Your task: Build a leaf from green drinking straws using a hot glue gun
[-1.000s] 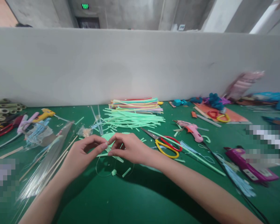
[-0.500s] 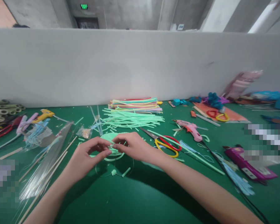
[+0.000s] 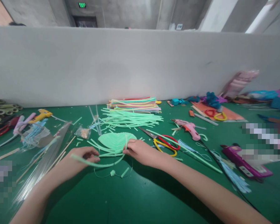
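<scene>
A leaf shape of mint-green pipe cleaners (image 3: pixel 114 140) lies on the table, its loose strands fanning left and toward me. My right hand (image 3: pixel 140 152) is closed at its right edge, pinching a green pipe cleaner (image 3: pixel 107 165) between thumb and fingertips. That strand bends up past the fingers and curves left, crossing in front of my left hand (image 3: pixel 81 160). The left hand's thumb and index finger are closed about a strand end at the leaf's left side; the exact contact is partly hidden. Beneath lies a thin clear ring (image 3: pixel 100 176) with small green bits beside it.
Scissors (image 3: pixel 165 143) with red and yellow handles lie right of the leaf, near a pink glue gun (image 3: pixel 190 129). Bundled pipe cleaners (image 3: pixel 133 117) lie behind. A purple tool (image 3: pixel 246 161) is at right; wooden sticks (image 3: pixel 60 154) and a yellow glue gun (image 3: pixel 43 115) are left.
My hands have moved apart, the left going left and the right slightly right. The leaf shape is uncovered, and a long green pipe cleaner now arcs between the hands.
</scene>
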The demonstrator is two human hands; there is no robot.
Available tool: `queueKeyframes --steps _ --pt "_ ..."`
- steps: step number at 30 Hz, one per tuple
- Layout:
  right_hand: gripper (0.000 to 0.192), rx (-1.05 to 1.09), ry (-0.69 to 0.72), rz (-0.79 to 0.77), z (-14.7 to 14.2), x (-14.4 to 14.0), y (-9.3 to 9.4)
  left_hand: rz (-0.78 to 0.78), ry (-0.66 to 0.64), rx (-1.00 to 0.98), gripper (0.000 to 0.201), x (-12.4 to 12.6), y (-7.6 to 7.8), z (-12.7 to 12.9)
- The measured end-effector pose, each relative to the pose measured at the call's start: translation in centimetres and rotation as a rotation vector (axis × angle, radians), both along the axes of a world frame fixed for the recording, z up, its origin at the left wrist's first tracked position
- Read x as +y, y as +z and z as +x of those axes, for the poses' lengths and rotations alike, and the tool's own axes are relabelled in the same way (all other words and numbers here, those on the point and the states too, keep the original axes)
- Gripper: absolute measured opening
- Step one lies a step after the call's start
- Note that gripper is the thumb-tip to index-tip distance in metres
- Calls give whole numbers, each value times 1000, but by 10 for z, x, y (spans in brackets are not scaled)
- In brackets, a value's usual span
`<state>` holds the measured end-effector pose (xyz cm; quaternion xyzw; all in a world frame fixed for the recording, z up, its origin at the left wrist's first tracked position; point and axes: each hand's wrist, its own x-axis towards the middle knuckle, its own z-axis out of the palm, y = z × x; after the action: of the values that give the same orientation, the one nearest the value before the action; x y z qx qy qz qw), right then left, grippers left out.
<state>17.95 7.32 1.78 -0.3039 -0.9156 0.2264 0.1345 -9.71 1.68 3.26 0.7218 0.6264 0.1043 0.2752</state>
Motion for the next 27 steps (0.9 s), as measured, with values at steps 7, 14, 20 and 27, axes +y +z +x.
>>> queueKeyframes --steps 7,14,20,27 --pt "26 44 -94 -187 0 -8 9 -247 -110 -105 28 -13 12 7" --pt "9 218 -101 -557 4 -3 9 -539 -354 -55 53 -30 24 4" --pt "6 257 -109 -611 5 1 0 -624 -199 -145 43 -29 20 -6" --pt "7 268 -151 -577 5 3 -6 -439 -234 -112 35 -24 19 -9"
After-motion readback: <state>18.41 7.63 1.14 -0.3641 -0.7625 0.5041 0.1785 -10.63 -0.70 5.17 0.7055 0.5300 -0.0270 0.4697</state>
